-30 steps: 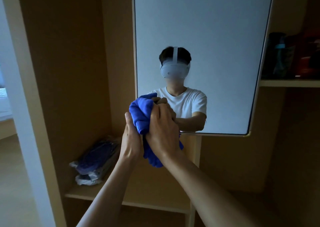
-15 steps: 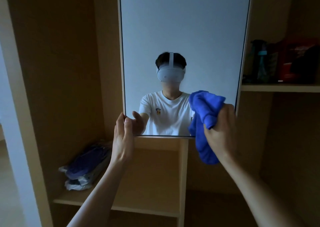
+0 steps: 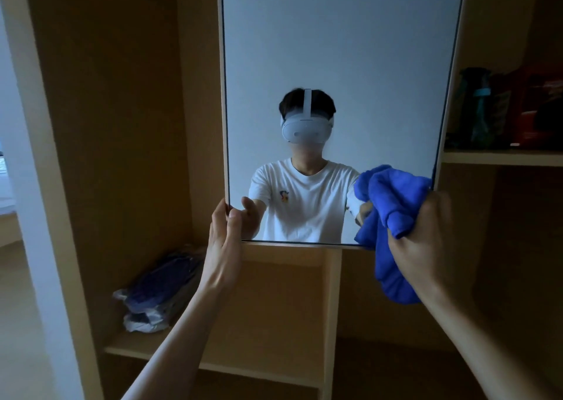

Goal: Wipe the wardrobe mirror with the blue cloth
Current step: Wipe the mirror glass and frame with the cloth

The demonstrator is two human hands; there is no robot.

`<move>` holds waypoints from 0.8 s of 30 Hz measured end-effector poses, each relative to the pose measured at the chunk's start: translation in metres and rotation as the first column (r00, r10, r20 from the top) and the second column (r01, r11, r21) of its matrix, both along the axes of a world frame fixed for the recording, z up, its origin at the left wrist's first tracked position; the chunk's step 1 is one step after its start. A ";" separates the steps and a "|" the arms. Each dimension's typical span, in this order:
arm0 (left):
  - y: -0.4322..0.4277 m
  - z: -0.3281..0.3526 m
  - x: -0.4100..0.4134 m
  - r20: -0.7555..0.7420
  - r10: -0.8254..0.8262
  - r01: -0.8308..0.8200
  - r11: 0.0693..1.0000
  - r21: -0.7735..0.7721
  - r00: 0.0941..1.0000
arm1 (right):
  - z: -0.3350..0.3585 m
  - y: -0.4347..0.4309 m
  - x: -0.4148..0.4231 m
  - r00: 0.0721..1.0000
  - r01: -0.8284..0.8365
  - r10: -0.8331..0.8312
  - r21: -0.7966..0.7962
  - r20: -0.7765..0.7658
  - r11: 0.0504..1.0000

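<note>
Now your right grip [image 3: 423,241] has carried the blue cloth [image 3: 393,204] clear across. A second ago both hands were bunched together on it at the lower left corner of the wardrobe mirror [image 3: 335,64]; half a second ago it was nearing the right side. It now sits at the lower right corner, fingers clenched round the wadded cloth, with a tail hanging below the glass. You cannot tell from here whether the cloth is pressed to the surface or just off it.

Your left grip [image 3: 224,241] has let go of the cloth and pinches the mirror's lower left edge, thumb on the front, seemingly to steady the panel.

That looks like one pass along the bottom strip. The tall stretch of glass above is likely still to be wiped, so the job seems barely begun.
</note>
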State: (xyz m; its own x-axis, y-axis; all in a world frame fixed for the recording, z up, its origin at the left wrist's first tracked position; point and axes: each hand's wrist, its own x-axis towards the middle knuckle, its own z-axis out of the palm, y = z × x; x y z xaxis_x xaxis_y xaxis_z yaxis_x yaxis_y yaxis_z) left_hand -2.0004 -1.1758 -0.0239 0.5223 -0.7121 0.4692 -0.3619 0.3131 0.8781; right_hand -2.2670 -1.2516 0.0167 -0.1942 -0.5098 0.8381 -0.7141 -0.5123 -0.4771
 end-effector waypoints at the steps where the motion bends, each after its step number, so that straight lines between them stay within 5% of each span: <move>1: -0.002 -0.001 0.002 0.001 -0.006 0.006 1.000 -0.009 1.000 | -0.009 -0.010 0.005 0.988 -0.066 0.072 0.052 -0.137 0.997; 4: -0.004 0.011 0.009 -0.050 0.022 -0.023 1.000 -0.021 0.999 | -0.013 -0.021 0.019 0.950 -0.152 0.176 0.110 -0.258 0.982; 8: -0.011 0.029 0.014 -0.069 0.009 -0.012 0.999 -0.043 0.998 | 0.004 0.013 0.051 0.915 -0.138 0.063 -0.163 -0.398 0.977; 12: -0.018 0.062 0.017 -0.071 -0.021 0.012 0.993 -0.120 0.997 | 0.025 0.015 0.071 0.871 -0.184 0.078 -0.174 -0.485 0.968; 24: -0.032 0.261 0.029 0.056 0.012 -0.004 0.988 -0.154 0.998 | 0.243 0.025 0.103 0.796 -0.272 0.096 -0.212 -0.598 0.939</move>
